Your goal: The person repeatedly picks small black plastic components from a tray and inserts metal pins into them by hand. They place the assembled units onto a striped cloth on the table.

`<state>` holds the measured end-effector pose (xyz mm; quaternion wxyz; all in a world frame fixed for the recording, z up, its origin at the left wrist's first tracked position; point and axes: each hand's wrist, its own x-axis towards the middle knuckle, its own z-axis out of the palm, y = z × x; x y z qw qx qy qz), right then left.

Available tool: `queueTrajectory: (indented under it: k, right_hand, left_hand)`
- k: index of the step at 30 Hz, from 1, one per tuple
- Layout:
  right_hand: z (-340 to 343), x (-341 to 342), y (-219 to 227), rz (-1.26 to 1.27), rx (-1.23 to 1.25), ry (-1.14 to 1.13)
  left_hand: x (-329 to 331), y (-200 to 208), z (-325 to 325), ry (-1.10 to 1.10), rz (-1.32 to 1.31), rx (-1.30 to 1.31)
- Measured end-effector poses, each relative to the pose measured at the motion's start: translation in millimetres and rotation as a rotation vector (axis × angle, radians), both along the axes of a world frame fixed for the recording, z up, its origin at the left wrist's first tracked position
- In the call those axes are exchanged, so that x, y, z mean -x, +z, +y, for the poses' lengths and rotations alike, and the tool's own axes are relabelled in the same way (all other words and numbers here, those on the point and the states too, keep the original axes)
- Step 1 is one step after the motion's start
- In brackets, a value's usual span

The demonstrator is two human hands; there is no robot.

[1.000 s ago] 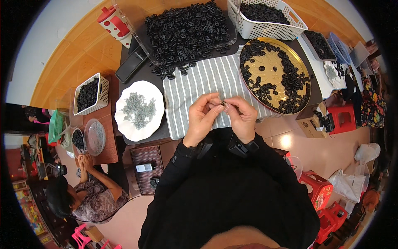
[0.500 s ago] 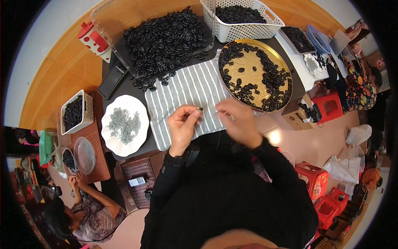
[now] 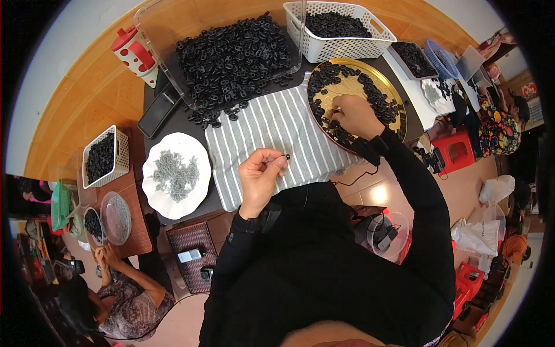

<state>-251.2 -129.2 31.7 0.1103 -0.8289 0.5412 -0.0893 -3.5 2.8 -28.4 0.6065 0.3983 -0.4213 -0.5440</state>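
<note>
Over the striped grey cloth (image 3: 248,139), my left hand (image 3: 260,180) is closed in a pinch. A small black plastic piece (image 3: 287,157) sticks out between its thumb and forefinger. My right hand (image 3: 357,115) reaches over the round gold tray (image 3: 351,87), its fingers drawn together at the inner left part. Whatever those fingertips hold is hidden by the hand. Small black oval plastic pieces (image 3: 381,95) lie scattered round the tray. Left of the cloth stands a white scalloped plate (image 3: 151,194) with a heap of small grey pieces (image 3: 173,176).
A clear bin (image 3: 156,58) of black pieces spills onto the table, beside a white basket (image 3: 341,49) of more. A phone (image 3: 157,115) and a red-and-white spotted cup (image 3: 136,55) stand at the left. At lower left a person (image 3: 124,295) works at another table.
My right hand has moved from beside the left hand, over the cloth, out to the gold tray. The left hand still pinches its black piece, shifted slightly right.
</note>
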Motion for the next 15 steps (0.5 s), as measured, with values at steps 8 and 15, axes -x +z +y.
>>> queueTrajectory:
  k: [8, 15]
  right_hand:
    - [-4, 3, -8, -0.084, -0.028, 0.046]
    - [10, -1, 2, -0.509, -0.197, 0.002]
  left_hand:
    - [1, -1, 1, 0.004, 0.018, 0.015]
    - [1, -7, 0, -0.004, 0.032, 0.032]
